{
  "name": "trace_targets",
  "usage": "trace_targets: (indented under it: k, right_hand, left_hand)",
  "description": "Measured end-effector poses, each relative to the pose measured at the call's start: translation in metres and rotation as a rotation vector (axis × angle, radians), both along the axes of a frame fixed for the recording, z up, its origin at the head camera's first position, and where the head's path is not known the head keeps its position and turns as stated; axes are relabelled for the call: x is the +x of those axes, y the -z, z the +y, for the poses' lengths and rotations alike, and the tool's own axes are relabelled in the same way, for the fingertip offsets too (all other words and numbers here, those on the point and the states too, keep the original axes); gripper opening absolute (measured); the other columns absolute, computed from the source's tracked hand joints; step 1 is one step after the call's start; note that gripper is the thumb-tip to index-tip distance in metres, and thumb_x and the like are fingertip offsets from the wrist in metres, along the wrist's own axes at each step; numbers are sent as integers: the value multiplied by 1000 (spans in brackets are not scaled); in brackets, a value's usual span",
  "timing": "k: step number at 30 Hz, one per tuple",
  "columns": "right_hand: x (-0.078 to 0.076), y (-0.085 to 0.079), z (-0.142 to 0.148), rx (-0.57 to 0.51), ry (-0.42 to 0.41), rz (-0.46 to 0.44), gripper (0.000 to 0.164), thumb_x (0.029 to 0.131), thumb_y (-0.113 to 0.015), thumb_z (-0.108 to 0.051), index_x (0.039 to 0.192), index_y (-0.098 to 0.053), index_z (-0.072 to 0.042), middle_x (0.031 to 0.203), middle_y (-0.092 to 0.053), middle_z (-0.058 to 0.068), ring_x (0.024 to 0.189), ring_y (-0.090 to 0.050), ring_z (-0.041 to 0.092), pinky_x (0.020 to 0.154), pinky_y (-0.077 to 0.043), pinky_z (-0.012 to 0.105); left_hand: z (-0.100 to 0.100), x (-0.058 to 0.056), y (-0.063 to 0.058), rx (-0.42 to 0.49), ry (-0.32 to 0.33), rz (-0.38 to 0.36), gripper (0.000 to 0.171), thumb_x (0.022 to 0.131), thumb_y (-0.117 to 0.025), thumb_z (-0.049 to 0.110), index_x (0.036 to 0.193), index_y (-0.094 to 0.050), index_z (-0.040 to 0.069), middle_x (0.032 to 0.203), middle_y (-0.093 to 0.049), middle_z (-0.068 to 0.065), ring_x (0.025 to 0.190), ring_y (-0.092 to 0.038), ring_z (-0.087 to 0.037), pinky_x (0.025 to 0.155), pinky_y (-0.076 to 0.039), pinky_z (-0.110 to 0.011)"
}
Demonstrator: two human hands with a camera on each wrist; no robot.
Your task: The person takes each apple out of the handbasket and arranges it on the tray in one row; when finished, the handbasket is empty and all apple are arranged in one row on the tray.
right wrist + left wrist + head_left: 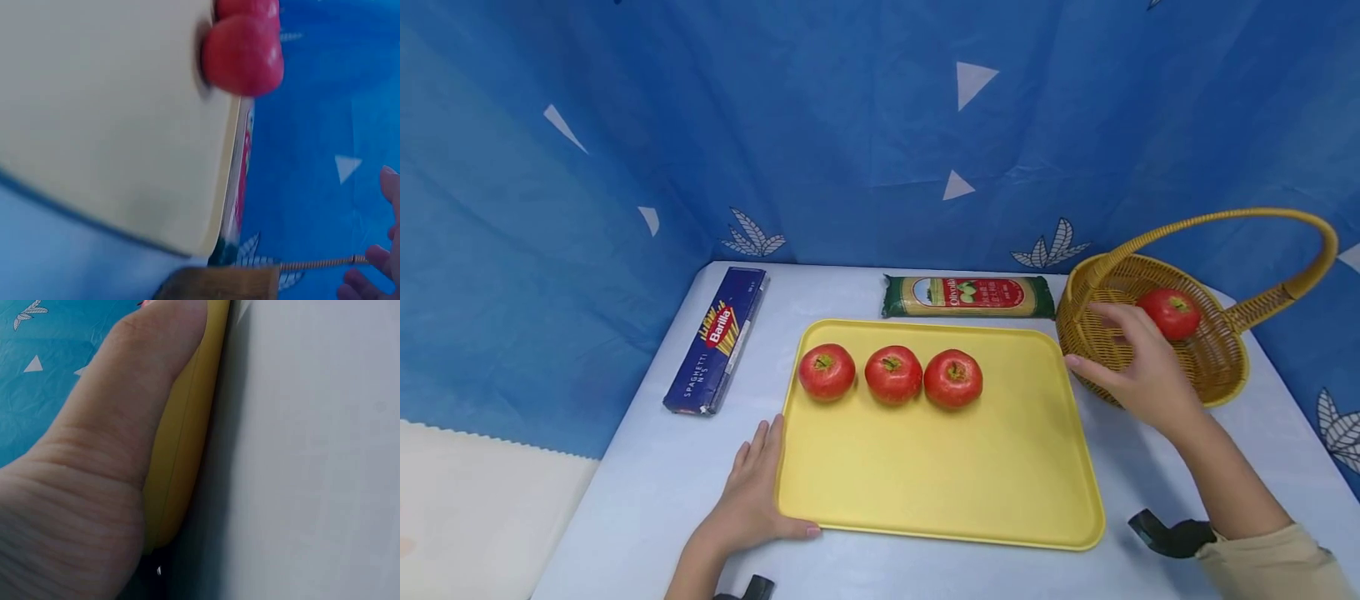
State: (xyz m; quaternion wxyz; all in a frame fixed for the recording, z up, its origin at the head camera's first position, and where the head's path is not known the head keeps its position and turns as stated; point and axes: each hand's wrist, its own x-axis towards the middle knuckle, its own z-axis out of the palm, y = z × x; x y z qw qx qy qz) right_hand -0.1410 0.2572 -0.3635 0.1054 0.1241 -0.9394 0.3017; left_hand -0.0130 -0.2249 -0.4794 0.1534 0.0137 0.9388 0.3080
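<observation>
At the near left corner of a yellow tray [940,483], my left hand [751,498] lies with fingers straight along the side and thumb at the front edge. Up close in the left wrist view, the thumb [119,387] overlaps the tray's yellow rim [181,450]. Three red apples, a left one [827,372], a middle one [893,375] and a right one [953,379], form a row on the tray. My right hand [1142,371] hovers over the left side of a wicker basket [1225,367], thumb and fingers apart, holding nothing. Another red apple [1170,314] sits inside, beyond that hand.
A blue spaghetti box [717,342] lies left of the tray. Behind the tray lies a green-ended pasta packet [968,297]. The basket's tall handle [1217,215] arches over it at the right. A blue curtain [850,150] hangs behind the white table [625,508].
</observation>
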Motion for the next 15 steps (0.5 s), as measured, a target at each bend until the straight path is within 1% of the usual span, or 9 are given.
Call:
trace_targets:
  k: [2, 3, 4, 6, 8, 10, 11, 13, 15]
  right_hand:
    - [-2, 0, 13, 3, 27, 3, 78, 80, -84, -30, 145, -46, -9, 138, -49, 19, 123, -47, 39, 90, -30, -4]
    - [-3, 0, 19, 3, 36, 4, 78, 80, -84, -30, 145, -45, -9, 137, -49, 19, 122, -47, 40, 82, -22, -8]
    - [-4, 0, 25, 9, 45, 5, 78, 81, -83, -29, 145, -45, -8, 135, -49, 20, 120, -47, 41, 81, -23, -7]
    - [-6, -1, 35, 24, 58, 2, 78, 82, -83, -29, 145, -44, -6, 135, -48, 23, 120, -45, 43, 95, -38, 6]
    - [-9, -4, 44, 46, 74, -14, 79, 82, -82, -30, 147, -42, -5, 137, -46, 25, 122, -43, 45, 102, -50, 34]
    - [-12, -6, 52, 67, 87, -22, 81, 83, -81, -30, 148, -40, -4, 140, -43, 28, 123, -41, 47, 95, -47, 64]
    - [-14, -8, 56, 74, 90, -25, 82, 83, -81, -29, 148, -39, -3, 141, -42, 29, 123, -40, 49, 88, -43, 75]
    - [-17, -10, 64, 84, 96, -37, 83, 83, -81, -28, 149, -38, -3, 143, -40, 31, 122, -40, 52, 84, -44, 76]
    - [-20, -13, 71, 88, 99, -43, 83, 82, -82, -27, 148, -38, -2, 141, -40, 33, 118, -42, 54, 76, -50, 73]
  left_hand:
    - [0, 0, 0, 6, 3, 10, 159, 44, -85, 76, 160, 4, 12, 168, -5, -15, 155, 1, -36, 122, -1, -61]
    - [0, 0, -1, 6, 4, 13, 159, 44, -85, 76, 160, 4, 12, 168, -5, -15, 155, 1, -36, 122, -1, -61]
    - [0, 0, -1, 7, 5, 18, 159, 44, -85, 76, 160, 3, 12, 168, -5, -16, 155, 1, -36, 122, -2, -61]
    - [0, 1, -1, 10, 9, 24, 159, 45, -85, 76, 160, 3, 11, 168, -6, -16, 155, 1, -37, 122, -2, -62]
    - [0, 1, -2, 7, 11, 23, 159, 45, -84, 77, 160, 4, 11, 168, -5, -17, 155, 1, -37, 122, -2, -62]
    - [0, 1, -2, 6, 14, 21, 159, 46, -83, 78, 160, 4, 10, 168, -5, -17, 155, 1, -38, 122, -1, -62]
    - [0, 1, -2, 8, 16, 20, 159, 46, -83, 78, 160, 4, 10, 167, -5, -18, 155, 1, -38, 122, -1, -62]
    - [0, 1, -2, 5, 14, 19, 159, 46, -83, 78, 160, 4, 10, 167, -5, -17, 155, 1, -38, 122, -1, -62]
    - [0, 1, -2, 4, 13, 20, 159, 46, -83, 77, 160, 3, 10, 168, -6, -17, 155, 1, -37, 122, -1, -62]
